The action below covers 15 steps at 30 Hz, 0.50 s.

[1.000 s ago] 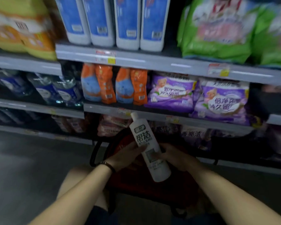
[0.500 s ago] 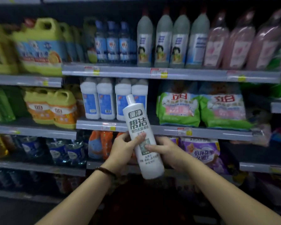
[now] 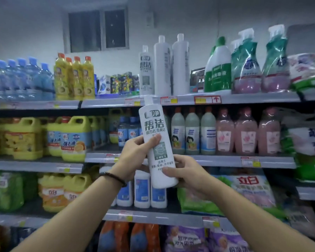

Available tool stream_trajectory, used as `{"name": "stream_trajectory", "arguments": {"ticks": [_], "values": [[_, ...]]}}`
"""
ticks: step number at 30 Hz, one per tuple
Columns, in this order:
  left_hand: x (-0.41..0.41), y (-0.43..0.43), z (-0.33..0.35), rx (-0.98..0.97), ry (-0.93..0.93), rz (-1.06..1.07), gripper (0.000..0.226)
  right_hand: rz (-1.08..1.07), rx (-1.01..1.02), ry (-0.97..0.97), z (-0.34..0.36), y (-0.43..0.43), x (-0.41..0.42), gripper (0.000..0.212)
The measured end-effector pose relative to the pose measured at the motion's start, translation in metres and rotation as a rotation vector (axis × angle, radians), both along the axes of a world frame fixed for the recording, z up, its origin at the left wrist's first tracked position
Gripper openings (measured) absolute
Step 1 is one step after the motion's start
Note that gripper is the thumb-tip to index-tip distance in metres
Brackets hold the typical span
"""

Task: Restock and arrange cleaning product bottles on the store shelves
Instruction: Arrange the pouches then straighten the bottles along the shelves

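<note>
White plastic, the cleaner bottle (image 3: 155, 128) is upright in the air just below the top shelf (image 3: 253, 99). The left hand (image 3: 135, 157) is curled round its middle and the right hand (image 3: 187, 174) grips its base. It is not yet shelved. Three similar white bottles (image 3: 162, 70) already stand above, so placing it beside them probably remains. Whether there is room behind them is hidden, the bags (image 3: 309, 70) at right are blurred, and the arms cover part of the lower rows.
</note>
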<state>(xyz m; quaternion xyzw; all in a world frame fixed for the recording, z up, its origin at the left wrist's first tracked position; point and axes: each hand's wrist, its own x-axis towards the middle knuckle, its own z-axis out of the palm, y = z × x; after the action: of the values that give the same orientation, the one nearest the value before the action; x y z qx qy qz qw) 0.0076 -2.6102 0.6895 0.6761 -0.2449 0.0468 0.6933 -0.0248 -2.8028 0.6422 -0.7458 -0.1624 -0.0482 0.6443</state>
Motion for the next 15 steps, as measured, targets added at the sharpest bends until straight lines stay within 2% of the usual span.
{"name": "stream_trajectory", "arguments": {"ticks": [5,9,12,15], "values": [[0.015,-0.004,0.051,-0.090,-0.199,0.050,0.030,-0.114,0.107,-0.118,0.048,0.007,0.021,0.036],[0.034,-0.006,0.074,-0.154,-0.189,0.023,0.027,-0.177,0.138,-0.217,0.078,0.008,0.040,0.037],[0.047,-0.011,0.085,-0.187,-0.199,-0.036,0.039,-0.199,0.195,-0.281,0.095,0.012,0.053,0.035],[0.052,-0.021,0.098,-0.085,-0.250,-0.017,0.055,-0.268,0.210,-0.368,0.115,0.022,0.065,0.041]]}}
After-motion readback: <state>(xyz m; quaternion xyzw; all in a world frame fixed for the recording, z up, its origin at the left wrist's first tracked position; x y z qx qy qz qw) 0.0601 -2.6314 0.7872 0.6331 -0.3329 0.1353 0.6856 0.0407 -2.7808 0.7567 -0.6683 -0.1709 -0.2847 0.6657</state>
